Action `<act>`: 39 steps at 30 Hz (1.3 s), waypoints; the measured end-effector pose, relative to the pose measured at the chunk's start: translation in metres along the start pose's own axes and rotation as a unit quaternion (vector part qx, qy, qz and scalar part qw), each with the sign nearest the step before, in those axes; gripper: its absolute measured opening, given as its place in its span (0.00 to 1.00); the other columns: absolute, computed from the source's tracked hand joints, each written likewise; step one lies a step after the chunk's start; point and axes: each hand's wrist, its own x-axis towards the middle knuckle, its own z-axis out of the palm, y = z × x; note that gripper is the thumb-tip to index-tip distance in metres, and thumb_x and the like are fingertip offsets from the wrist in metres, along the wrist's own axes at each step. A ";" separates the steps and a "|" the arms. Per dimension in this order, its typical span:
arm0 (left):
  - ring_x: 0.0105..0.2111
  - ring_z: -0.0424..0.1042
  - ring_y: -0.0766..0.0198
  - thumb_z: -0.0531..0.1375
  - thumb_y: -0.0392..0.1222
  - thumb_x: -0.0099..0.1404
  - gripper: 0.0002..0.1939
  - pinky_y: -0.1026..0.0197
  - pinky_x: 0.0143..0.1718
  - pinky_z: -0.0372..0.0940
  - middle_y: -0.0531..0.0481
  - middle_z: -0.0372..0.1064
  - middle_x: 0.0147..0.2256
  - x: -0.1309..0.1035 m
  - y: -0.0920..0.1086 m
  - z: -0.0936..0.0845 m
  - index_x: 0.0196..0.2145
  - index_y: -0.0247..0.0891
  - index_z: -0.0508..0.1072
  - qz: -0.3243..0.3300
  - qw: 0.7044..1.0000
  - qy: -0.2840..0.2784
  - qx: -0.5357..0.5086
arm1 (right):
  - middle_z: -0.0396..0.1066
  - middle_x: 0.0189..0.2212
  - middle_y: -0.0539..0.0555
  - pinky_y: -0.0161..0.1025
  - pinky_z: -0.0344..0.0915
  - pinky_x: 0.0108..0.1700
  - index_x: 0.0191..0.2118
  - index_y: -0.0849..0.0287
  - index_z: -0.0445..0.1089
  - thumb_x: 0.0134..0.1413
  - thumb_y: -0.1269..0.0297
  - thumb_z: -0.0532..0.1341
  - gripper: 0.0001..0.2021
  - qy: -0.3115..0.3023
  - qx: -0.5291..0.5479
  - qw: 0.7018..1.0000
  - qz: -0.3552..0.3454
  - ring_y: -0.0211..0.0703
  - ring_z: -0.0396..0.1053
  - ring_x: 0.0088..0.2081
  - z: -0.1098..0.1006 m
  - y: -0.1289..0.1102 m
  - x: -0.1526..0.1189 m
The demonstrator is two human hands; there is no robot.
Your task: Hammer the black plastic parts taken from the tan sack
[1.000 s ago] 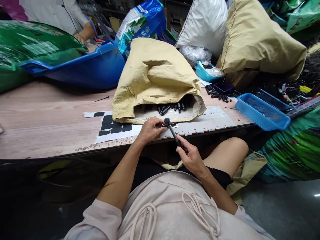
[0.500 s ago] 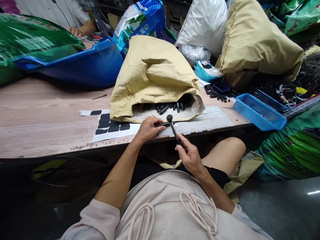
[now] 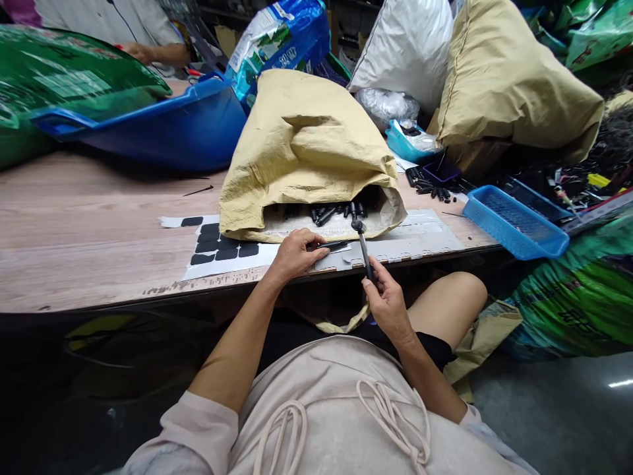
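My left hand (image 3: 298,253) rests at the table's front edge, closed on a thin black tool (image 3: 329,245) that points right. My right hand (image 3: 386,295) grips the dark handle of a rod (image 3: 364,249) with a round black head, which stands at the mouth of a tan paper sack (image 3: 306,152). Several black cylindrical parts (image 3: 324,216) lie inside the sack's opening. Beneath the hands is a grey board (image 3: 420,237). Left of my left hand, a white sheet (image 3: 252,258) carries several black rounded-square pads (image 3: 226,253).
A blue basin (image 3: 163,135) and green bag (image 3: 59,79) stand at the left. On the right are a blue basket (image 3: 514,221), loose black parts (image 3: 435,192) and another tan sack (image 3: 509,79). Behind the basin, a person's hand (image 3: 141,53) shows.
My right hand has moved right with the rod, whose round head is now away from the thin tool. My left hand has barely moved. The other person's hand has shifted left.
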 end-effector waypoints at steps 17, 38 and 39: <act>0.41 0.70 0.53 0.61 0.51 0.68 0.14 0.52 0.49 0.66 0.48 0.75 0.34 0.001 -0.002 -0.001 0.36 0.42 0.83 0.019 1.000 -0.012 0.007 | 0.74 0.38 0.53 0.35 0.61 0.26 0.67 0.62 0.77 0.57 0.59 0.64 0.32 0.023 -0.022 0.997 0.071 0.33 0.56 0.24 -0.009 0.004 0.011; 0.33 0.70 0.59 0.62 0.47 0.72 0.12 0.57 0.39 0.67 0.48 0.72 0.32 -0.025 0.014 -0.005 0.34 0.40 0.80 0.143 0.989 0.012 -0.031 | 0.74 0.35 0.53 0.34 0.58 0.25 0.65 0.65 0.79 0.53 0.57 0.66 0.34 0.039 -0.004 0.996 0.077 0.32 0.53 0.24 -0.008 0.005 0.012; 0.33 0.71 0.60 0.62 0.48 0.73 0.12 0.57 0.37 0.67 0.48 0.73 0.33 -0.030 0.016 -0.004 0.35 0.40 0.80 0.154 0.987 0.013 -0.040 | 0.74 0.35 0.53 0.34 0.58 0.25 0.65 0.65 0.79 0.52 0.57 0.66 0.34 0.039 -0.004 0.996 0.078 0.32 0.53 0.24 -0.008 0.005 0.012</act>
